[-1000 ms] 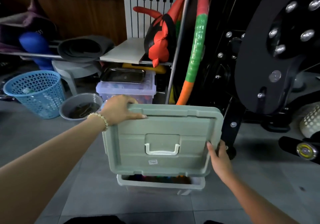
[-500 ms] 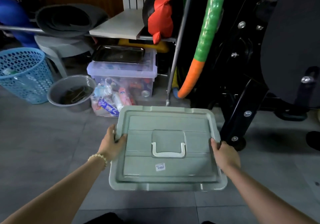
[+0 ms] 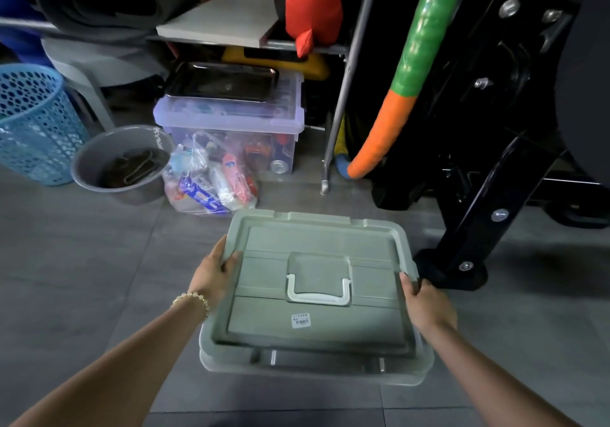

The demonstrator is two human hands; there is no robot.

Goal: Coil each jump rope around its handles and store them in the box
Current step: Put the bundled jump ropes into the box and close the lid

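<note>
Left hand [image 3: 214, 276] grips the left edge of the grey-green lid [image 3: 313, 294], thumb on top and fingers curled under the rim; a beaded bracelet [image 3: 193, 299] circles that wrist. Right hand [image 3: 425, 301] grips the right edge likewise, thumb lying on the rim. The lid sits flat over the box [image 3: 317, 369], whose pale rim shows only along the near edge beneath it; whether the lid is latched cannot be told. A white handle [image 3: 318, 289] lies folded in the lid's central recess, with a small barcode sticker [image 3: 300, 320] just in front of it. The box stands on the grey tiled floor [image 3: 82, 261]; its contents are hidden. Beyond it, a clear plastic bag [image 3: 211, 179] of packets leans against a translucent storage bin [image 3: 231, 123] carrying a dark metal tray [image 3: 222, 81]. To the left stand a grey tub [image 3: 120, 159] and a blue perforated basket [image 3: 31, 123]. To the right, a green and orange padded tube [image 3: 409, 73] hangs beside a black machine frame [image 3: 478, 195].
</note>
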